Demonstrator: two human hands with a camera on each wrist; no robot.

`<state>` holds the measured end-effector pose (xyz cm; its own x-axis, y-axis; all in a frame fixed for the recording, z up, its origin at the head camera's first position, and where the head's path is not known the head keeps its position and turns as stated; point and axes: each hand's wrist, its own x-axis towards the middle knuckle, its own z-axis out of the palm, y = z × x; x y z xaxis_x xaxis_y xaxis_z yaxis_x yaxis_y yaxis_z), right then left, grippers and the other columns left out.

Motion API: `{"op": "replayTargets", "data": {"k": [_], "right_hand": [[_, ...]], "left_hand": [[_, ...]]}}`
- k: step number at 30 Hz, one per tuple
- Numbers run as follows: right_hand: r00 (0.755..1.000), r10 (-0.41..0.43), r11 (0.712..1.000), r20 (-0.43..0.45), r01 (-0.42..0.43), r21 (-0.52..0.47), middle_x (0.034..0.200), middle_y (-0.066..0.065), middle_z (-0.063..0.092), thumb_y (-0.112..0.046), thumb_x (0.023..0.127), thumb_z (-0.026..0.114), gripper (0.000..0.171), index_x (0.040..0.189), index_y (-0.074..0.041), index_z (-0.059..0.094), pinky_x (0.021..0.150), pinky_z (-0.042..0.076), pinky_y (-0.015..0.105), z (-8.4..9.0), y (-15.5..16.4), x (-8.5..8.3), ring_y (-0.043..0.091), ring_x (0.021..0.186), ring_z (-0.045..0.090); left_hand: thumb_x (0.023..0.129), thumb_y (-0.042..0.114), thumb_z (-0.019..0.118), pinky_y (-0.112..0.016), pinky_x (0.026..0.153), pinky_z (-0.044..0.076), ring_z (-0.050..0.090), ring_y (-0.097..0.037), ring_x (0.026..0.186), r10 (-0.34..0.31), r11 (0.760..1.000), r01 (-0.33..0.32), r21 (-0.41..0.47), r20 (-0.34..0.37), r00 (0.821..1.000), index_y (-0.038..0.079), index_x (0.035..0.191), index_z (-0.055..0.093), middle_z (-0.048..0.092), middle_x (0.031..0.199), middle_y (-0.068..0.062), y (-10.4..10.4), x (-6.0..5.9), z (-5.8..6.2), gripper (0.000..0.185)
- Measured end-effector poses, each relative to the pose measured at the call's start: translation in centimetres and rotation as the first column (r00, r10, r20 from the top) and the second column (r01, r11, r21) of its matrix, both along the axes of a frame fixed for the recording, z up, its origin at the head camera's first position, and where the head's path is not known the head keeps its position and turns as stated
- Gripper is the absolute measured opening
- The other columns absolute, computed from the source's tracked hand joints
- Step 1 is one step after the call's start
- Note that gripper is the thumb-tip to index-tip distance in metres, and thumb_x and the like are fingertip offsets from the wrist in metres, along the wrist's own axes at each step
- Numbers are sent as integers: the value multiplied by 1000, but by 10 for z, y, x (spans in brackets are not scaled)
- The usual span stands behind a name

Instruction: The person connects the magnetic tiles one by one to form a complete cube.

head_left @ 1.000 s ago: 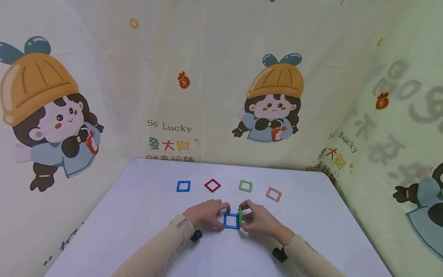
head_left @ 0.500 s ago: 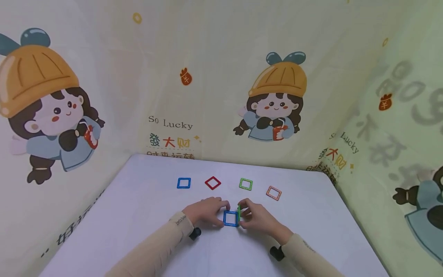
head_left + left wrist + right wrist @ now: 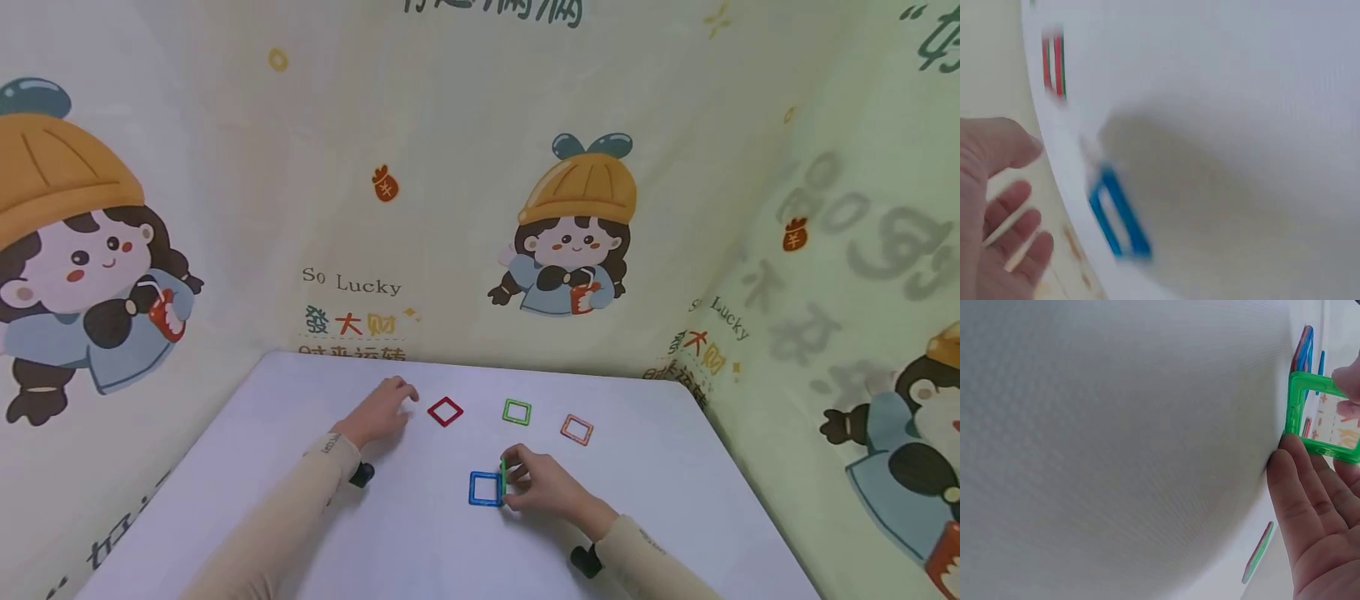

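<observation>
Cartoon-printed cloth walls (image 3: 450, 167) around a white table (image 3: 337, 517). Right hand (image 3: 543, 487) pinching an upright green square frame (image 3: 503, 477), thumb and fingertips curled on its edges, bottom edge against the right side of a flat blue square frame (image 3: 485, 489) just left of the fingers. From the right wrist view, only part of the green frame (image 3: 1322, 415) visible, its far corner covered by a fingertip. Left hand (image 3: 378, 410) reaching away, fingers relaxed and spread, over a second blue frame (image 3: 1119, 215); hidden under the hand from the head view, blurred from the left wrist view, touching or not impossible to tell. Beyond the right hand, a red frame (image 3: 446, 411), a green frame (image 3: 517, 412), an orange frame (image 3: 577, 429), all flat.
</observation>
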<state>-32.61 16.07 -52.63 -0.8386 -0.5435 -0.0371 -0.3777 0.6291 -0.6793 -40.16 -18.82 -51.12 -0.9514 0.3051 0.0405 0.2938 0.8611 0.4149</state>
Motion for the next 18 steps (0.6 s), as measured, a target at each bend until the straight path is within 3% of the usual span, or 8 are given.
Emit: {"op": "replayTargets", "data": {"k": [3, 6, 9, 13, 18], "right_hand": [[1000, -1, 1000, 2, 1, -6, 118, -1, 69, -22, 83, 86, 52, 125, -13, 58, 90, 59, 32, -2, 0, 1, 16, 105, 70], [1000, 0, 1000, 4, 0, -12, 117, -1, 69, -23, 82, 87, 51, 124, -13, 58, 90, 59, 33, -2, 1, 2, 16, 104, 71], [1000, -2, 1000, 0, 2, -11, 117, -1, 69, -23, 82, 87, 52, 123, -13, 58, 90, 59, 34, -1, 3, 1, 16, 103, 71], [1000, -6, 1000, -1, 6, -10, 117, -1, 69, -23, 82, 87, 52, 124, -13, 58, 91, 59, 35, 0, 3, 0, 15, 103, 70], [1000, -15, 1000, 16, 15, -1, 117, -3, 69, -24, 82, 87, 52, 124, -15, 58, 92, 58, 34, -2, 2, 2, 13, 104, 70]], "left_hand": [[95, 11, 66, -54, 112, 44, 51, -34, 131, 70, 997, -69, -46, 35, 997, 10, 141, 52, 53, 141, -17, -27, -4, 2, 49], [97, 15, 67, -56, 111, 44, 54, -35, 131, 85, 991, -75, -108, 95, 992, 11, 145, 48, 54, 142, -18, -46, -3, -1, 52], [99, 17, 67, -55, 110, 46, 58, -35, 128, 32, 986, -19, -167, 75, 997, 11, 132, 58, 60, 136, -16, -56, -1, -7, 34], [99, 17, 68, -54, 107, 48, 60, -36, 122, -30, 985, 30, -168, 7, 1000, 12, 106, 65, 63, 130, -17, -61, 2, -10, 10], [90, 24, 80, -53, 103, 50, 60, -32, 114, -26, 993, 25, -112, -1, 1000, 16, 93, 63, 62, 128, -15, -65, 6, -15, 20]]}}
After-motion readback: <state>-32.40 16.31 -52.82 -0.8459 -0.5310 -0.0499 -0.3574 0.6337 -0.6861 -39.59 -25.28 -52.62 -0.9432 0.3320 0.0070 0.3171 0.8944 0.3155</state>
